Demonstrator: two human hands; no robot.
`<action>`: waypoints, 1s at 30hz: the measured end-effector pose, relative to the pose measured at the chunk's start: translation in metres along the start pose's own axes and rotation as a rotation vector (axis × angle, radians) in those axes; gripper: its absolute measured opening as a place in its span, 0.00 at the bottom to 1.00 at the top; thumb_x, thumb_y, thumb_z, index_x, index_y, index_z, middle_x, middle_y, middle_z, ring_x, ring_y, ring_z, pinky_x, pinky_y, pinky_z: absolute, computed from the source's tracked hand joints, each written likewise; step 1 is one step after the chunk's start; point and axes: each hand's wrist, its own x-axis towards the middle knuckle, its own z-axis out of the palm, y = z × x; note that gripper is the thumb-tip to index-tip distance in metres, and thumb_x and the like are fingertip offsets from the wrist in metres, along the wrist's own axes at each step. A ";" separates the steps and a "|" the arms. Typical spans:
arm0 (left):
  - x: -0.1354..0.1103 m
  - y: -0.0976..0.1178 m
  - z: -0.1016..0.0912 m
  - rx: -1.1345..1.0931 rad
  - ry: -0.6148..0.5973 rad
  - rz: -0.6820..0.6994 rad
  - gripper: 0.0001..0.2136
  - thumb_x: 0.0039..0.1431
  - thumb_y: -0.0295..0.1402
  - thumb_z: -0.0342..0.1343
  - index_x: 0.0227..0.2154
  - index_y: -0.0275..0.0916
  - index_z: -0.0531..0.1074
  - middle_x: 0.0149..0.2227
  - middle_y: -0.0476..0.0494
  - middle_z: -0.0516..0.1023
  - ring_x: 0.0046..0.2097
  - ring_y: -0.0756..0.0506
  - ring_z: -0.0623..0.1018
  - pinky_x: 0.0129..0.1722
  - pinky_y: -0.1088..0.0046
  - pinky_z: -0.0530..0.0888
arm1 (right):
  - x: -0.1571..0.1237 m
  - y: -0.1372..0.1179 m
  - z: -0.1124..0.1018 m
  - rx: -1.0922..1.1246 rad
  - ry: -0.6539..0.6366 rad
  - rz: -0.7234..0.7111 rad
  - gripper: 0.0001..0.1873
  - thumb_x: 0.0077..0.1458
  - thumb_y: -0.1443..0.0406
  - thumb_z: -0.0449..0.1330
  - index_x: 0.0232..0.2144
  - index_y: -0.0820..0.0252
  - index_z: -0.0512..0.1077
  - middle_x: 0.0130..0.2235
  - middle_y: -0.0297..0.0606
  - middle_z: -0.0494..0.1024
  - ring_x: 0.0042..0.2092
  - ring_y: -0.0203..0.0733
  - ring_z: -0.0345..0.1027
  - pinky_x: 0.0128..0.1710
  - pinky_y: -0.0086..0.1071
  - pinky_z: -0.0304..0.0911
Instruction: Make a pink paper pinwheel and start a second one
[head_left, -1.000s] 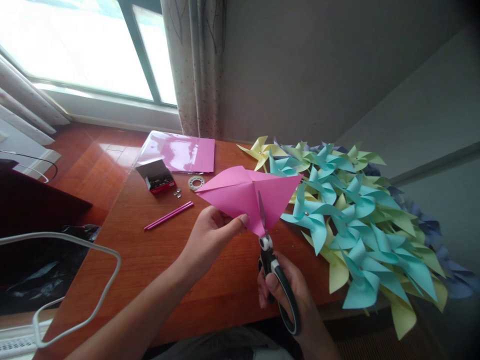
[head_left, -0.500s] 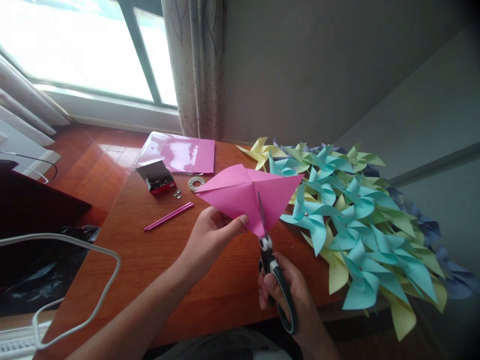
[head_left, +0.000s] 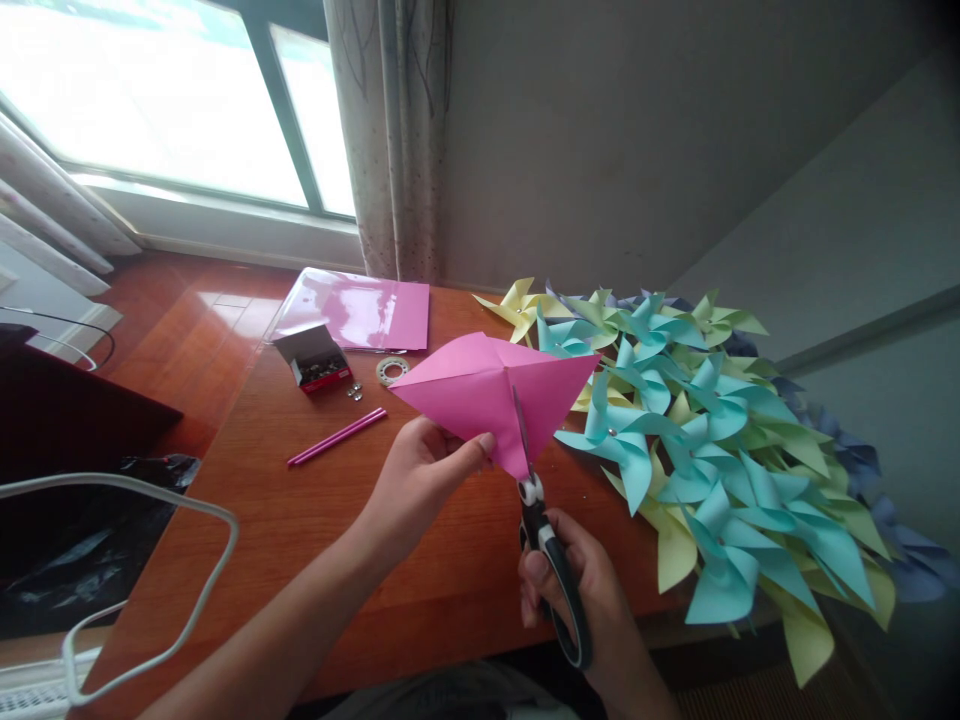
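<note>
A pink square of paper [head_left: 465, 400], creased along its folds, is held above the table by my left hand [head_left: 424, 465], thumb on top and fingers beneath. My right hand [head_left: 574, 580] grips the black-and-white handles of a pair of scissors [head_left: 536, 525]. The blades lie along the crease at the paper's near corner, pointing toward its centre. One blade shows on top of the paper; the other is hidden below it. The fingers of my right hand are wrapped through the handle loops.
On the wooden table [head_left: 247, 560] are two pink sticks [head_left: 337, 437], a roll of tape [head_left: 392, 371], an opened small box [head_left: 313, 360] of metal fasteners, some loose fasteners [head_left: 355, 392] and a pink paper pack [head_left: 352, 310]. Many pinwheels [head_left: 712, 450] pile at right. A white cable [head_left: 225, 560] loops at left.
The scissors' handles have come slightly closer together, and the blades lie a little differently at the paper's near corner. My left hand keeps its hold on the paper.
</note>
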 end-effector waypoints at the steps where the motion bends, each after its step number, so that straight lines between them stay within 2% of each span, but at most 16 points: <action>1: 0.000 0.000 0.000 0.006 0.001 0.000 0.08 0.49 0.33 0.69 0.28 0.34 0.77 0.25 0.47 0.79 0.27 0.49 0.75 0.28 0.76 0.70 | 0.000 0.000 0.000 0.005 -0.001 0.001 0.25 0.49 0.47 0.69 0.32 0.59 0.65 0.21 0.26 0.67 0.20 0.31 0.63 0.21 0.24 0.56; 11: 0.001 -0.002 -0.001 0.011 0.007 -0.001 0.07 0.49 0.32 0.69 0.28 0.35 0.77 0.25 0.47 0.80 0.27 0.48 0.76 0.28 0.75 0.71 | 0.001 0.003 -0.001 0.038 -0.048 -0.032 0.26 0.49 0.47 0.70 0.32 0.58 0.64 0.23 0.27 0.68 0.21 0.32 0.65 0.21 0.24 0.55; 20: -0.001 0.000 -0.001 -0.027 -0.068 -0.021 0.06 0.52 0.31 0.68 0.26 0.35 0.77 0.25 0.48 0.79 0.28 0.50 0.76 0.29 0.77 0.71 | 0.001 0.004 0.001 0.036 -0.025 -0.035 0.26 0.50 0.47 0.69 0.33 0.59 0.64 0.23 0.27 0.68 0.20 0.30 0.65 0.21 0.23 0.56; 30: 0.000 -0.002 -0.002 -0.039 -0.073 -0.010 0.05 0.52 0.30 0.67 0.27 0.35 0.77 0.25 0.48 0.80 0.28 0.51 0.75 0.29 0.78 0.71 | 0.002 0.001 0.000 -0.015 0.008 -0.031 0.25 0.51 0.47 0.69 0.31 0.59 0.64 0.22 0.26 0.68 0.20 0.29 0.64 0.20 0.23 0.52</action>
